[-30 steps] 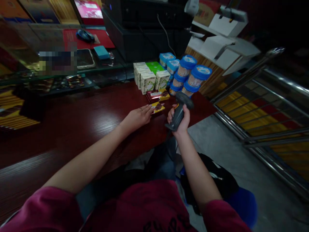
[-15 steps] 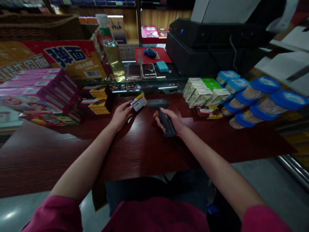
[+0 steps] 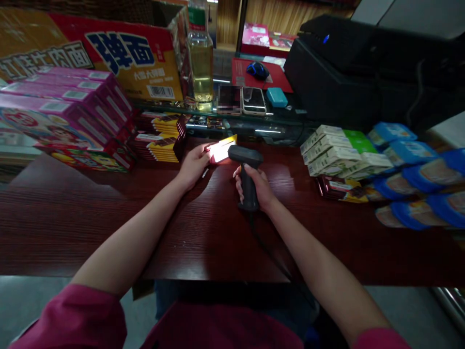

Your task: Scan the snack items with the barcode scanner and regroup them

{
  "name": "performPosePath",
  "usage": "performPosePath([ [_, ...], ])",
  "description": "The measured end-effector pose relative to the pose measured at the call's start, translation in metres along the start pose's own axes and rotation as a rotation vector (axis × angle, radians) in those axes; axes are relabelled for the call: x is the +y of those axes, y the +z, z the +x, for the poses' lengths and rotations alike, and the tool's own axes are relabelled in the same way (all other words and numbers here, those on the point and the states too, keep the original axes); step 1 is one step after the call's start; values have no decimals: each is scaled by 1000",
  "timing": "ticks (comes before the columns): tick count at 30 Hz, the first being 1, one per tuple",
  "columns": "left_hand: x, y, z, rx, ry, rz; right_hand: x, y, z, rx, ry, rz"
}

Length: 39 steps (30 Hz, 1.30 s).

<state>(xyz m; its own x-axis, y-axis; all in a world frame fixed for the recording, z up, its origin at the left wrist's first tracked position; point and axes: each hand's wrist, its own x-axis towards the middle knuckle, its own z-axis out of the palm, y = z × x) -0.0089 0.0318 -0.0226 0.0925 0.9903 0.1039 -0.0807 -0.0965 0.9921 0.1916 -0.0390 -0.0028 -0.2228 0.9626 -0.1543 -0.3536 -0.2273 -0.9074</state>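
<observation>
"So, what does the left hand (image 3: 194,165) have?"

"A thin, flat packet (image 3: 222,149), yellow along its top edge. The fingers are closed on its left end, and the rest sticks out to the right."

"Where is it, exactly?"

"Near the far side of the dark red-brown counter (image 3: 232,252), tilted, just in front of the glass shelf (image 3: 283,125). I can't tell whether its lower edge touches the wood. Its face glows so white that no print can be read."

"And the right hand (image 3: 258,186)?"

"Wrapped around the upright handle of a black handheld scanner (image 3: 245,156), thumb high up near the head. The head points left at the packet, its front end right beside it; whether they touch, I can't make out. A cable (image 3: 265,245) runs from the handle's base toward the counter's near edge."

"What's about them?"

"Left of the left hand, a stack of yellow-and-brown packets (image 3: 165,145), next to the pink boxes (image 3: 80,106). Well off to the right, white-and-green cartons (image 3: 332,150), with dark red and yellow packets (image 3: 341,188) lying in front and blue-lidded tubs (image 3: 417,189) beside them."

"Beyond the glass?"

"A mouse (image 3: 257,70) on a red mat (image 3: 281,83)."
</observation>
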Motion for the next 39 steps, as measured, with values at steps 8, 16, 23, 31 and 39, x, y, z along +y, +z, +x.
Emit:
performPosePath([
  [8,5,-9,-2,82,265,378,2,-2,0,4,-45,74],
  [16,74,-55,-35,205,775,801,-4,-3,-3,31,-20,113],
  [23,67,-124,-51,425,722,999,-2,-2,-3,9,-55,99],
  [31,60,-135,-53,305,488,1251,-4,-2,-4,14,-10,77],
  [39,66,-86,-70,372,431,1419,-3,-2,-4,35,1,75],
])
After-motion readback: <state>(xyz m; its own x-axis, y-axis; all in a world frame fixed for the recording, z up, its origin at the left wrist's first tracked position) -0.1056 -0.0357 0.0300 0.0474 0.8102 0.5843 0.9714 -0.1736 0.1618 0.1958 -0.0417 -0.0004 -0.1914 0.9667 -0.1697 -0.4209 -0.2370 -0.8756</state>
